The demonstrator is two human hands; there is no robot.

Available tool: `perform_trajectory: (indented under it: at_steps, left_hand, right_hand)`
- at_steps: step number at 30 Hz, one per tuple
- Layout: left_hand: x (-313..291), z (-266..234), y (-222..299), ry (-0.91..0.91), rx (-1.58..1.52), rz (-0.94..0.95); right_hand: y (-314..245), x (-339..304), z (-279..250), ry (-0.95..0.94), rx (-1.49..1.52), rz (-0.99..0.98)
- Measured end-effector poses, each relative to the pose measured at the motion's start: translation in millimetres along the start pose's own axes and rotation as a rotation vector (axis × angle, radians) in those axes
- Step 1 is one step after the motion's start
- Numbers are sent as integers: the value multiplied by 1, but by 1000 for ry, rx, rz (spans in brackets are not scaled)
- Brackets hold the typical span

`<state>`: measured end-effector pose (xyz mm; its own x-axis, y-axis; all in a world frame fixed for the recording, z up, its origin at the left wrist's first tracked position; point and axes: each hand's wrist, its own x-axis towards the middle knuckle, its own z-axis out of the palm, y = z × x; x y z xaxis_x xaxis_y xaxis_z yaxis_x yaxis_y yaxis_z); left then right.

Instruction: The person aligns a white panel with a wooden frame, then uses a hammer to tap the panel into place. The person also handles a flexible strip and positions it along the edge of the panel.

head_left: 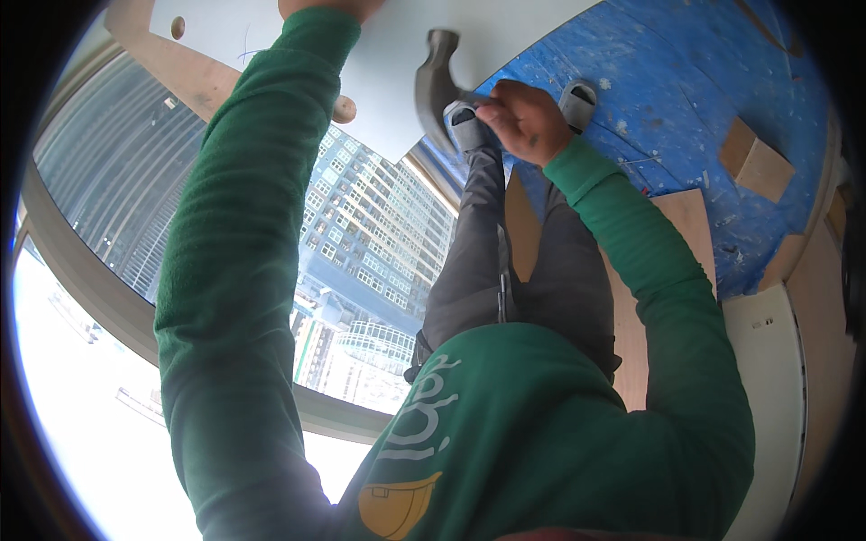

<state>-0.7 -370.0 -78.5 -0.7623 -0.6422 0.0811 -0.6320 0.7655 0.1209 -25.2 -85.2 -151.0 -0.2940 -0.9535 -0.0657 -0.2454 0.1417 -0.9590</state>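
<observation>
My right hand (523, 119) is closed round the handle of a claw hammer (437, 83), close behind its grey metal head. The hammer is held up in front of the right edge of a large white panel (388, 95). My left arm reaches forward across the panel's left part. Only the back part of my left hand (330, 7) shows at the top edge, over the panel; its fingers are out of the picture. Two round wood-coloured spots, one upper left (178, 28) and one by my left forearm (344, 109), mark the panel's edge area.
A window (361, 234) with tall buildings beyond lies on the left, beside a wooden ledge (171, 77). Blue sheeting (645, 81), spotted with white, covers the floor at right. My feet in grey slippers (578, 101) stand there. Wood pieces (758, 162) and a board (686, 234) lie to the right.
</observation>
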Motion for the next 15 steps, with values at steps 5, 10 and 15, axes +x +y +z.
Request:
perform_trajectory:
  at_steps: [5, 10, 15]
  left_hand:
    - [0, 1, 3, -13, -18, 5]
    - [1, 1, 2, -24, -27, 4]
    - [2, -8, 5, -36, -14, 3]
  right_hand:
    - [-15, -11, 49, -102, -20, 43]
    - [-34, -11, 94, -189, 40, -25]
    - [-46, -14, 117, -197, 114, -27]
